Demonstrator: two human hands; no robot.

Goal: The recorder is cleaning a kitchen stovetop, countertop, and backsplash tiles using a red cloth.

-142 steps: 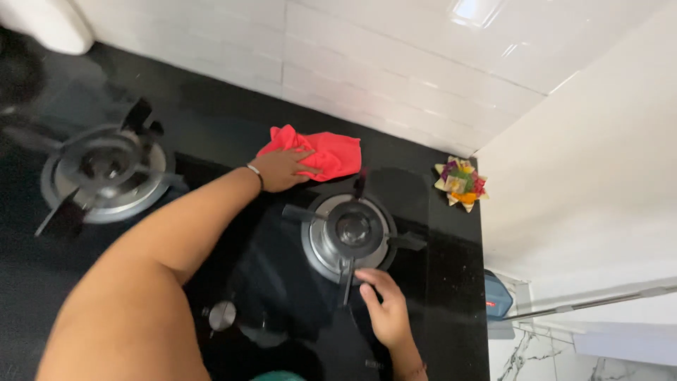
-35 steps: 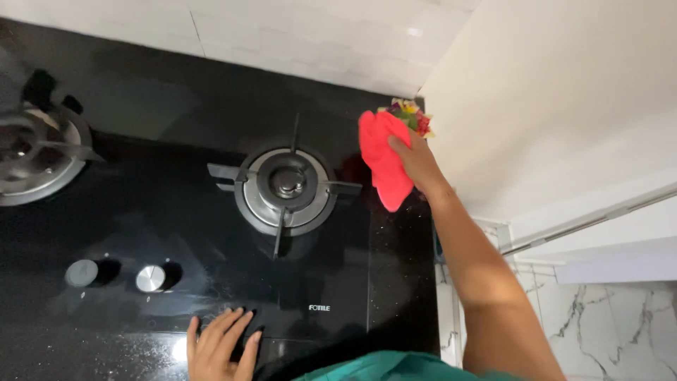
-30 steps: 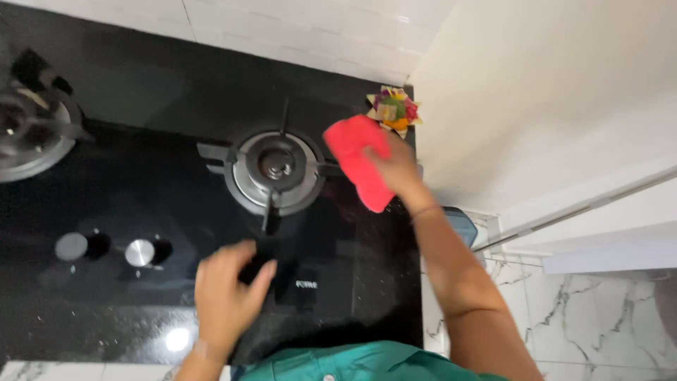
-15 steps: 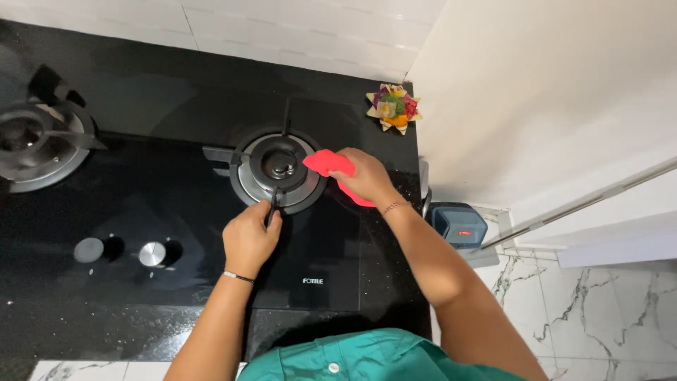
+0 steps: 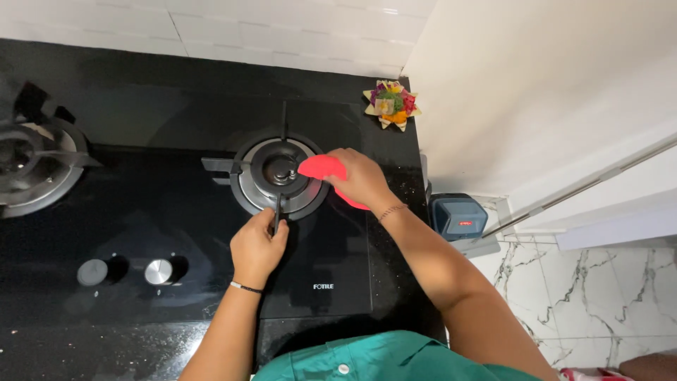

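A black glass hob [image 5: 176,233] fills the view. My right hand [image 5: 360,178] presses a red cloth [image 5: 321,168] against the right edge of the round steel burner [image 5: 278,173]. Most of the cloth is hidden under the hand. My left hand [image 5: 257,247] grips the front arm of the black pan support [image 5: 277,206] that sits over this burner. A thin bracelet circles each wrist.
A second burner [image 5: 32,166] lies at the far left. Two round knobs [image 5: 127,271] sit on the front of the hob. A small colourful flower offering [image 5: 390,106] rests in the back right corner. White tiles stand behind, a white wall on the right, a blue box [image 5: 458,215] beside the counter.
Earlier my left hand wiped behind the burner with the cloth. Since then the cloth went to my right hand, which came from the corner to the burner. My left hand took the support's arm.
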